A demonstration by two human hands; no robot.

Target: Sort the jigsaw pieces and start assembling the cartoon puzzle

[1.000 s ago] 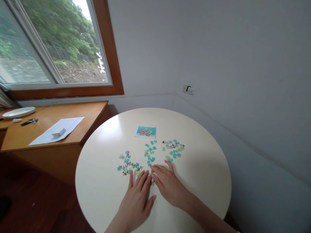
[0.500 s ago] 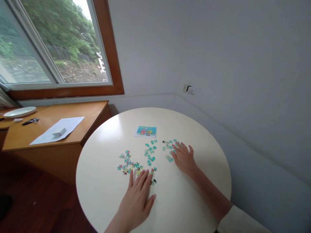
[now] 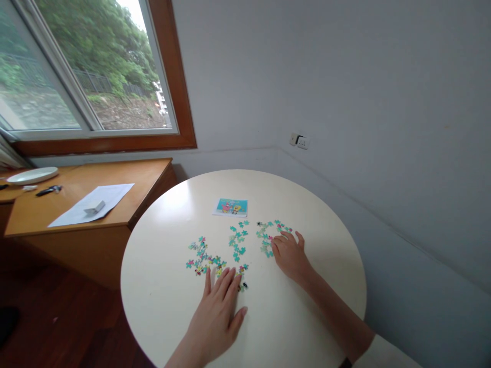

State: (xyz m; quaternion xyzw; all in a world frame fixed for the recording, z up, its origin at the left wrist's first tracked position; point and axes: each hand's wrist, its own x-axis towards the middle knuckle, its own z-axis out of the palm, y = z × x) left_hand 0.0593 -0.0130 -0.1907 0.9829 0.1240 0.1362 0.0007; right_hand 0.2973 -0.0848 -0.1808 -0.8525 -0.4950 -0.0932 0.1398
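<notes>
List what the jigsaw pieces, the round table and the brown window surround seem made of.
Jigsaw pieces: probably printed cardboard, thin, flat and knobbed; finish too small to judge.
Round table: glossy cream top, perhaps laminate or painted wood, given its bright glare.
Brown window surround: likely wood, stained or varnished, from its reddish-brown color.

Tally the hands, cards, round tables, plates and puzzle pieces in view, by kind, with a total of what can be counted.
Hands: 2 (left hand, right hand)
Card: 1
Round table: 1
Plate: 1
Puzzle pieces: many, too small and partly covered to count
Total: 5, pieces left out
</notes>
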